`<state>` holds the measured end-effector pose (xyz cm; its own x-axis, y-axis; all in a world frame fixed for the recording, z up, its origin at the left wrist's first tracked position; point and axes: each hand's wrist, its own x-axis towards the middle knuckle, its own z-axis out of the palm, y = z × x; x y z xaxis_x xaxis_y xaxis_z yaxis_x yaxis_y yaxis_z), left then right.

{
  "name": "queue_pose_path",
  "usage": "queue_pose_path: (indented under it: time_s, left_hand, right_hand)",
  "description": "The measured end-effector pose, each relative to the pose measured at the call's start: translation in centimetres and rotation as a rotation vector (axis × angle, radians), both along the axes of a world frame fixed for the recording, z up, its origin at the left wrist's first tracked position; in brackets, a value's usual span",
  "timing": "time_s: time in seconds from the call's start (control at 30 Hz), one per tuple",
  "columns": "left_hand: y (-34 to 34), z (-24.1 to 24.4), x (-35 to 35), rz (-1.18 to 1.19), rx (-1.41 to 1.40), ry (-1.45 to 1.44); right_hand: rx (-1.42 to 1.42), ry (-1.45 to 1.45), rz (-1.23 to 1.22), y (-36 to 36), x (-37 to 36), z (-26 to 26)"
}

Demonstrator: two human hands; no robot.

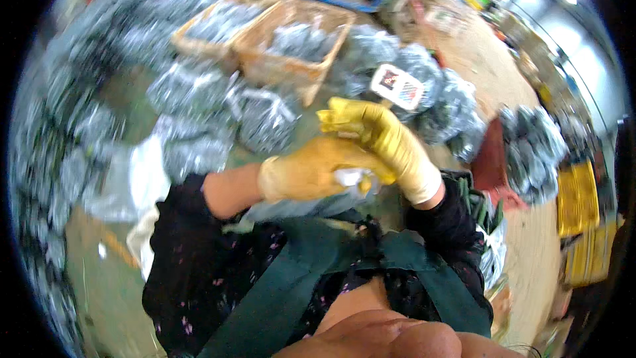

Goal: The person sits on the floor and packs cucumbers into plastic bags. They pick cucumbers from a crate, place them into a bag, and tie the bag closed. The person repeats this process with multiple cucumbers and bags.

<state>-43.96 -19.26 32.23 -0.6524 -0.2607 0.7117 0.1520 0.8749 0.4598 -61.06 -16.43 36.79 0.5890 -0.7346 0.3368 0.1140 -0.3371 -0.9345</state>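
Observation:
Before my chest, both hands wear yellow rubber-coated gloves with pale cuffs. My left hand (318,171) is closed around the bunched whitish plastic (351,177) of what looks like a clear plastic bag (313,208), which hangs low against my apron. Crossing over it from the right, my right hand (377,134) touches the left one, its fingers bent. Blur hides whether those fingers grip anything. Just beyond the hands is a white weighing-scale display (397,87) with a keypad and lit red digits.
Two orange plastic crates (293,72) hold filled clear bags. More filled bags (268,119) lie on the floor ahead and to the left. Long green vegetables, apparently cucumbers (479,204), are by my right elbow. A red plastic object (489,164) and yellow crates (578,199) stand farther right.

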Motion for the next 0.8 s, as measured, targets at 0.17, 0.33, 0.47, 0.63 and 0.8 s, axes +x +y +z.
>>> queue_pose_path:
  time_s: [0.17, 0.33, 0.47, 0.63, 0.8]
  left_hand:
    - [0.5, -0.1, 1.0, 0.651, -0.531, -0.111]
    - [0.5, 0.3, 1.5, 0.739, -0.602, 0.077]
    - [1.6, -1.4, 3.0, 0.626, -0.496, 0.044]
    - [3.2, -9.5, 6.6, 0.549, -0.048, -0.080]
    - [5.1, -7.8, 8.6, 0.359, 0.878, 0.145]
  right_hand:
    - [0.406, -0.215, -0.298, -0.3, 0.2, -5.8]
    - [-0.235, -0.101, -0.481, -2.3, 1.1, 0.0]
    - [-0.206, 0.176, -0.552, -4.7, 1.2, -1.8]
    - [-0.084, 0.536, -0.625, -10.5, -11.5, -17.3]
    - [0.083, 0.360, -0.638, -7.1, -7.5, -15.3]
